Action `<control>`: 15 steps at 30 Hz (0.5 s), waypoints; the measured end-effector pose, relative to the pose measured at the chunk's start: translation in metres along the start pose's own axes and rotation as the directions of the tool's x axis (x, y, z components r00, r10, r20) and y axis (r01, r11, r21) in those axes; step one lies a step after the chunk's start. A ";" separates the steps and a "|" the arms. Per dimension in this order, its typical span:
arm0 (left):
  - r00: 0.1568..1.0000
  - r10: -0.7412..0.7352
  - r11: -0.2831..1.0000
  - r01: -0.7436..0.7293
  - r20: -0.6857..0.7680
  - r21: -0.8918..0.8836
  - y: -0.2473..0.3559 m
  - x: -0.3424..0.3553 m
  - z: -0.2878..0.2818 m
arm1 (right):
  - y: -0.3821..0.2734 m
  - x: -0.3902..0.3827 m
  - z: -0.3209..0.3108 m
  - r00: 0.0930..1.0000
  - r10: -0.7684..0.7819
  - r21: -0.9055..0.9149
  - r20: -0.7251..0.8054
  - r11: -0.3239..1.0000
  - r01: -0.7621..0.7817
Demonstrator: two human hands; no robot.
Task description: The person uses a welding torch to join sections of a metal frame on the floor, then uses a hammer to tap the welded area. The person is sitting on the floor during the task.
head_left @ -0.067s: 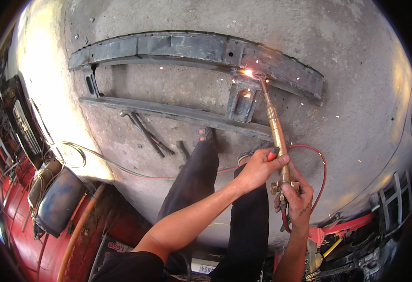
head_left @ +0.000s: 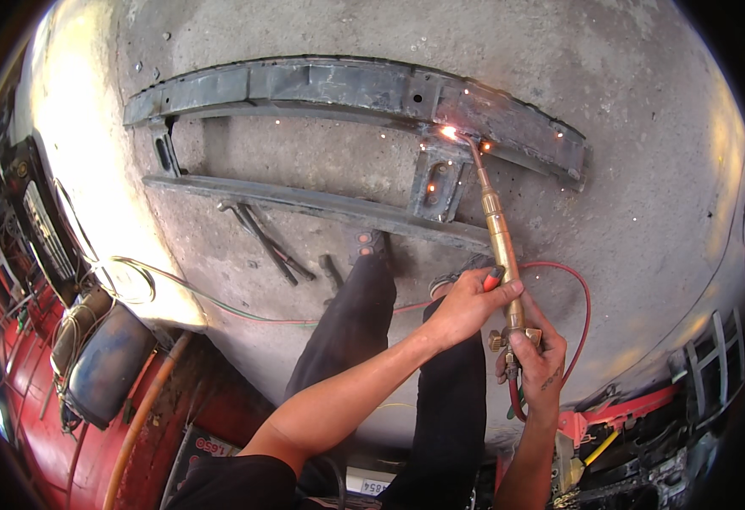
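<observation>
A brass gas torch (head_left: pixel 496 225) points away from me, its bent tip giving a bright glow and sparks. That tip meets the joint between a curved dark metal beam (head_left: pixel 330 85) and a short slotted bracket (head_left: pixel 437 189). My left hand (head_left: pixel 470 308) is closed, its thumb against the torch body. A small red-orange object with a dark end (head_left: pixel 494 277) sticks out of its fist; its kind is unclear. Lower down, my right hand (head_left: pixel 542 355) wraps round the torch's rear by the brass valves (head_left: pixel 508 340).
A straight metal bar (head_left: pixel 304 201) runs along the beam's near side. Hammer-like tools (head_left: pixel 270 246) lie on the concrete by my feet. The red hose (head_left: pixel 587 297) loops right, and hoses cross left toward a blue-grey tank (head_left: pixel 111 365). Metal frames (head_left: pixel 716 374) stand right.
The sparks have scattered to different spots around the joint. Both hands, the torch and the beam look unmoved.
</observation>
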State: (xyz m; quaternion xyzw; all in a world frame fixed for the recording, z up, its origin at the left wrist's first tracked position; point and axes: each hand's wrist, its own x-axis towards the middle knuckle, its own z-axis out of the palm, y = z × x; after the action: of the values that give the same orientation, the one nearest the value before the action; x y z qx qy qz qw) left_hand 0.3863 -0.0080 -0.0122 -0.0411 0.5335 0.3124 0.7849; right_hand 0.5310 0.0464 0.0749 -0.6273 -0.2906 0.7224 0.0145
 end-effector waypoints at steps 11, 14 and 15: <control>0.998 -0.060 0.998 0.060 -0.013 0.032 -0.001 0.000 -0.003 | -0.002 0.001 0.002 0.999 0.038 -0.002 -0.005 0.999 -0.038; 0.999 -0.053 0.998 0.053 -0.014 0.021 -0.004 0.001 -0.003 | -0.001 0.002 0.002 1.000 0.021 -0.023 -0.001 1.000 -0.021; 0.998 -0.054 0.998 0.054 -0.016 0.020 -0.004 0.001 -0.003 | -0.001 0.002 0.002 1.000 0.016 -0.027 0.000 0.999 -0.016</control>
State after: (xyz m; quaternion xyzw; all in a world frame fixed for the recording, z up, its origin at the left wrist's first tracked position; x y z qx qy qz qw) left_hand 0.3859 -0.0118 -0.0153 -0.0499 0.5414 0.2854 0.7893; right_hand 0.5285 0.0471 0.0735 -0.6298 -0.2954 0.7184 0.0002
